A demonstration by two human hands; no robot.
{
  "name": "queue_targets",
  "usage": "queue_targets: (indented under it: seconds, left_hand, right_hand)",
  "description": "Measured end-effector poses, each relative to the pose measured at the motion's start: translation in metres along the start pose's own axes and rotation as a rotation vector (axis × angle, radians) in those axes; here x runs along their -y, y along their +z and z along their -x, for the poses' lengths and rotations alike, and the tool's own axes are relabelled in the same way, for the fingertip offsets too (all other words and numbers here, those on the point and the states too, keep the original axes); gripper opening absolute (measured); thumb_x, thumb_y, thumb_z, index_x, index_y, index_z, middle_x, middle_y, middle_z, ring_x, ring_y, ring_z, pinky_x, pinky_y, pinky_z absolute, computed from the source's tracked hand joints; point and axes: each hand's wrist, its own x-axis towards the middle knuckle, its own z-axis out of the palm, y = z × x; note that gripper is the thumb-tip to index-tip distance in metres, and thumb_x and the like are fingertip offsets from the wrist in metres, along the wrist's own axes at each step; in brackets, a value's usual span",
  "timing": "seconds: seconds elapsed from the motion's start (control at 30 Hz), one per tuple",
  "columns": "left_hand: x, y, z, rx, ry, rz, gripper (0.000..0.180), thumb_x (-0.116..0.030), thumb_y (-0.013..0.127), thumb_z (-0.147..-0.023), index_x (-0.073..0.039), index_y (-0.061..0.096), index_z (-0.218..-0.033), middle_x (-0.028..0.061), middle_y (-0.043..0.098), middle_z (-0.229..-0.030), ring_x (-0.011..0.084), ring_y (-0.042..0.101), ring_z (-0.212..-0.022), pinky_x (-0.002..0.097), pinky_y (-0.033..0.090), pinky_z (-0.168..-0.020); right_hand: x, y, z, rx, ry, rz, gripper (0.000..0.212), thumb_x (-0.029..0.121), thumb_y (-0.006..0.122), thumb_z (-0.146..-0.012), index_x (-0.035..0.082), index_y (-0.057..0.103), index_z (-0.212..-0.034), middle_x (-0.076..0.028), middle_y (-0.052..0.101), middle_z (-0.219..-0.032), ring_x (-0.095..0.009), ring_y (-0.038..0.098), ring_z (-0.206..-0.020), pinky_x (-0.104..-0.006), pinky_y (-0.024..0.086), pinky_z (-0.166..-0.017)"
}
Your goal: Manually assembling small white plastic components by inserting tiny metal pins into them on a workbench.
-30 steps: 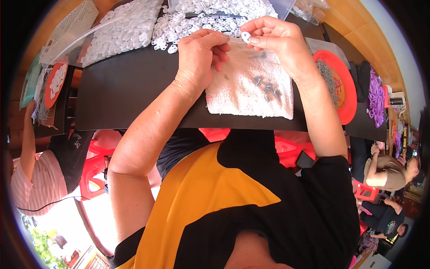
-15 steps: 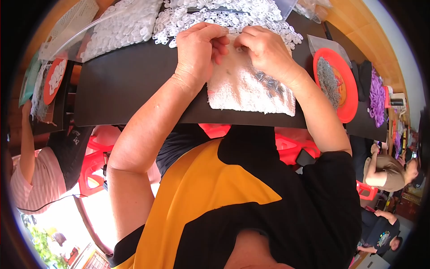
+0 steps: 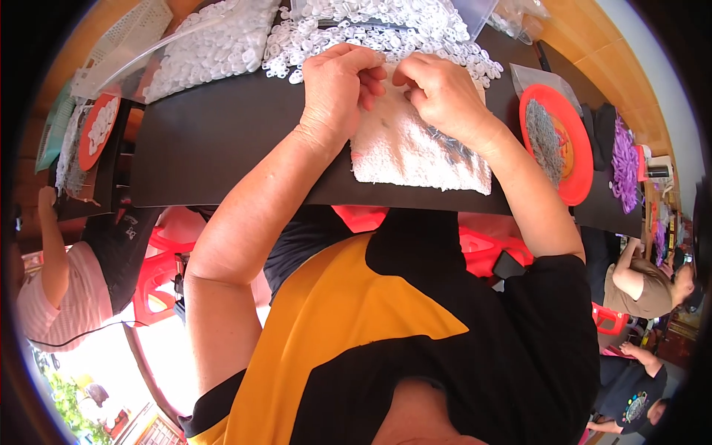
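Note:
Over the far part of a white towel point(image 3: 400, 163), my left hand point(image 3: 340, 87) is closed, thumb against fingers. Whatever it pinches is too small to make out. Close by on its right, my right hand point(image 3: 447, 95) is also closed, its fingers curled downward and the fingertips partly hidden. Some small dark grey metal pieces point(image 3: 454, 141) lie on the towel beneath my right wrist. Just beyond both hands spreads a heap of small white plastic pieces with holes point(image 3: 326, 41).
A clear bag of white pieces point(image 3: 211, 55) lies at the far left of the dark table point(image 3: 215, 148). On the right is a red plate point(image 3: 575, 167) with grey metal pieces, near purple items point(image 3: 624, 163). Other people sit or stand at both sides.
The whole view has shifted slightly. My right hand's fingers have moved a little nearer to me and are curled; my left hand keeps its pinch over the towel.

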Motion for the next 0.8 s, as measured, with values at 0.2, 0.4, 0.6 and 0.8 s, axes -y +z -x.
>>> queue_targets:
  seconds: [0.2, 0.4, 0.6, 0.8]
  left_hand:
    - [0.002, 0.0, -0.002, 0.031, 0.006, 0.034, 0.009, -0.005, 0.062, -0.082, 0.004, 0.064, -0.083, 0.0103, 0.063, -0.073, 0.0153, 0.056, -0.056, 0.0265, 0.043, -0.048]
    - [0.001, 0.003, -0.002, 0.045, 0.009, 0.061, 0.008, -0.004, 0.063, -0.081, 0.003, 0.062, -0.082, 0.01, 0.062, -0.071, 0.0149, 0.055, -0.054, 0.0262, 0.042, -0.046]
    - [-0.002, 0.005, 0.003, 0.059, 0.018, 0.078, 0.008, -0.005, 0.065, -0.08, 0.002, 0.061, -0.081, 0.0093, 0.061, -0.069, 0.0142, 0.055, -0.052, 0.0257, 0.04, -0.042]
    - [-0.002, 0.007, 0.004, 0.039, 0.008, 0.08, 0.01, -0.006, 0.066, -0.08, 0.002, 0.061, -0.081, 0.0094, 0.062, -0.07, 0.0138, 0.055, -0.052, 0.0257, 0.04, -0.042]
  right_hand:
    - [-0.001, 0.007, 0.003, 0.004, 0.042, 0.072, 0.014, -0.002, 0.058, -0.074, 0.002, 0.059, -0.087, -0.012, 0.063, -0.086, -0.033, 0.062, -0.081, -0.0412, 0.05, -0.069]
    - [-0.007, -0.001, -0.006, -0.113, 0.245, -0.341, 0.011, 0.0, 0.059, -0.078, 0.002, 0.065, -0.088, -0.011, 0.068, -0.081, -0.026, 0.066, -0.072, -0.0343, 0.051, -0.068]
    - [0.004, -0.03, -0.021, -0.124, 0.503, -0.931, 0.019, 0.005, 0.061, -0.084, 0.0, 0.067, -0.101, -0.003, 0.066, -0.089, -0.009, 0.06, -0.081, -0.0236, 0.046, -0.077]
    - [0.004, -0.021, -0.02, -0.175, 0.505, -0.993, 0.02, 0.007, 0.063, -0.084, -0.001, 0.067, -0.102, -0.004, 0.067, -0.09, -0.01, 0.061, -0.082, -0.0236, 0.045, -0.077]
